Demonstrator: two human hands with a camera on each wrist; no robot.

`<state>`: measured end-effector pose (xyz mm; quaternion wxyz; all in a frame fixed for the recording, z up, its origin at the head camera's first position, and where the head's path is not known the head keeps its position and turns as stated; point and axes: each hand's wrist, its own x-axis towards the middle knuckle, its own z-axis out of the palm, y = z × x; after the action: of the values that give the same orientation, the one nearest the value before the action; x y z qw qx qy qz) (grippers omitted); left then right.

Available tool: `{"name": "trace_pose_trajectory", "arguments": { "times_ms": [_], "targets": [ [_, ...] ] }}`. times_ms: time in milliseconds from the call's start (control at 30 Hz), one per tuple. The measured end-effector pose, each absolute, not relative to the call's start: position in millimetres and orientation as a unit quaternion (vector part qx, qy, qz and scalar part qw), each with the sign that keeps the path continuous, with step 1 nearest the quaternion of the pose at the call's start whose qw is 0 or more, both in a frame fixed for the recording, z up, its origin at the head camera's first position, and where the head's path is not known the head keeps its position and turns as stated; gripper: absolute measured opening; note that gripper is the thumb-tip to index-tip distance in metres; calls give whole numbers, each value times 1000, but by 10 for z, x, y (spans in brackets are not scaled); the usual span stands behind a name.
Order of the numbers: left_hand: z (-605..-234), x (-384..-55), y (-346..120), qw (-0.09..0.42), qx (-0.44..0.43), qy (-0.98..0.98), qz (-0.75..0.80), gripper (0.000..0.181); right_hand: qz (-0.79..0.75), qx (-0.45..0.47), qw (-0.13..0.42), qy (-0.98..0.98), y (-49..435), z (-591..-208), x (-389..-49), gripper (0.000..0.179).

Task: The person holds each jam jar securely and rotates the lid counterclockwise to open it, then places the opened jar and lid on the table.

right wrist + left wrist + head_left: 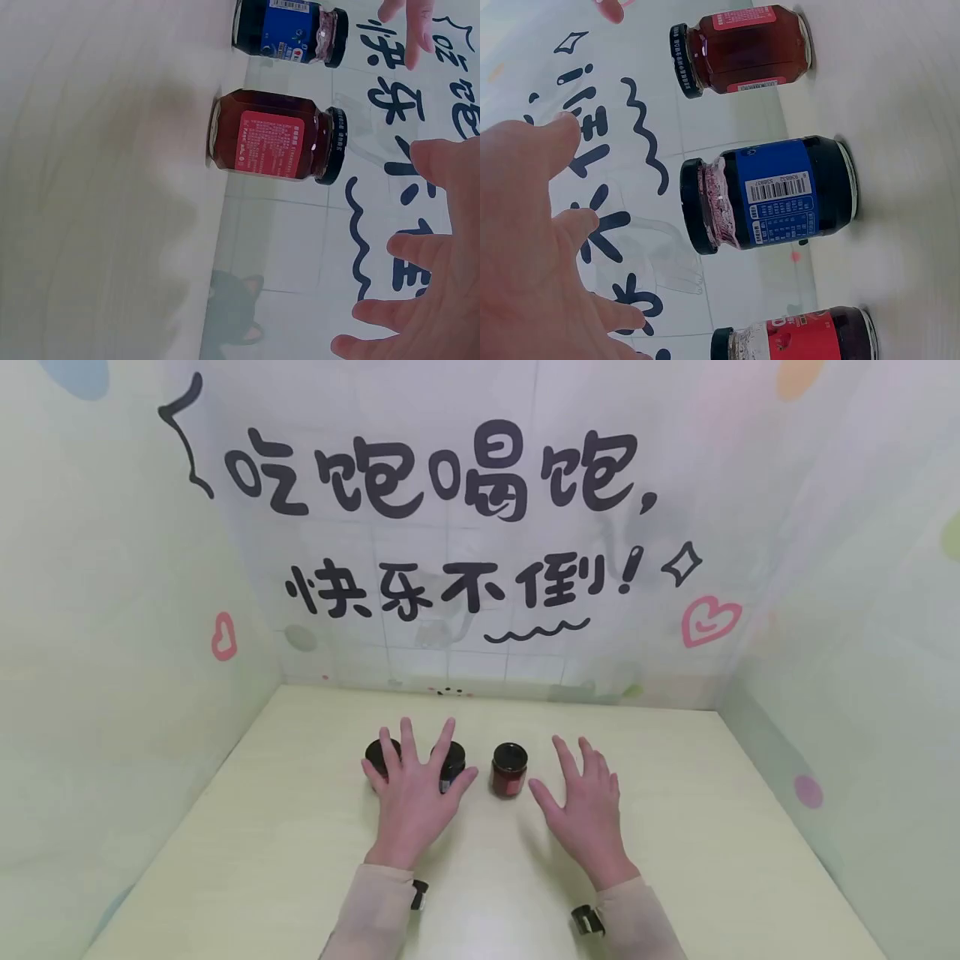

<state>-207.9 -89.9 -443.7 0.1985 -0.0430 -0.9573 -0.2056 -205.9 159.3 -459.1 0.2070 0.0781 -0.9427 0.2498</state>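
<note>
Three glass jars with black lids stand in a row on the table. Leftmost is a jar with a red label (pixel 806 337), partly behind my left fingers in the head view. The middle jar is dark with a blue label (pixel 780 193). At the right end stands a reddish-brown jar with a pink-red label (pixel 270 139). My left hand (pixel 417 806) hovers with fingers spread over the left and middle jars, holding nothing. To the right of the reddish-brown jar, my right hand (pixel 588 818) is held in the air, fingers spread and apart from it.
The pale table (pixel 262 860) reaches back to a printed wall (pixel 480 668) with large black lettering and doodles. Side walls (pixel 840 693) rise at left and right. A black band (pixel 587 920) sits at the right wrist and another (pixel 420 894) at the left.
</note>
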Motion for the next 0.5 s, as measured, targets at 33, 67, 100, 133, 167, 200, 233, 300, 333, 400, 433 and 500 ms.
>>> {"name": "trace_pose_trajectory", "arguments": {
  "times_ms": [33,67,100,133,167,200,233,300,333,400,433,500],
  "targets": [
    [-4431,-2076,-899,200,-43,-957,-206,77,253,77,207,-942,1601,-4586,-2053,74],
    [-4424,-2072,-897,201,-44,-956,-207,77,257,77,209,-940,1610,-4580,-2050,75],
    [-4416,-2069,-893,204,-45,-955,-208,77,261,77,211,-939,1621,-4572,-2049,76],
    [-4409,-2068,-888,207,-45,-955,-208,77,265,77,213,-937,1633,-4562,-2049,77],
    [-4401,-2069,-880,210,-45,-954,-210,77,267,77,217,-936,1646,-4553,-2052,77],
    [-4396,-2070,-872,214,-47,-952,-213,77,268,77,220,-935,1660,-4548,-2060,78],
    [-4392,-2073,-862,218,-49,-951,-215,77,268,77,224,-934,1673,-4544,-2067,77],
    [-4391,-2077,-843,227,-54,-948,-218,78,268,75,226,-934,1694,-4542,-2080,77],
    [-4393,-2078,-834,230,-56,-946,-220,78,268,74,225,-934,1699,-4544,-2085,77],
    [-4400,-2076,-825,235,-60,-943,-226,79,271,69,220,-935,1704,-4553,-2088,77],
    [-4404,-2074,-823,236,-62,-942,-229,80,275,66,216,-934,1702,-4555,-2083,78],
    [-4410,-2065,-822,232,-66,-941,-238,82,282,59,209,-935,1698,-4558,-2071,78]
  ]
}}
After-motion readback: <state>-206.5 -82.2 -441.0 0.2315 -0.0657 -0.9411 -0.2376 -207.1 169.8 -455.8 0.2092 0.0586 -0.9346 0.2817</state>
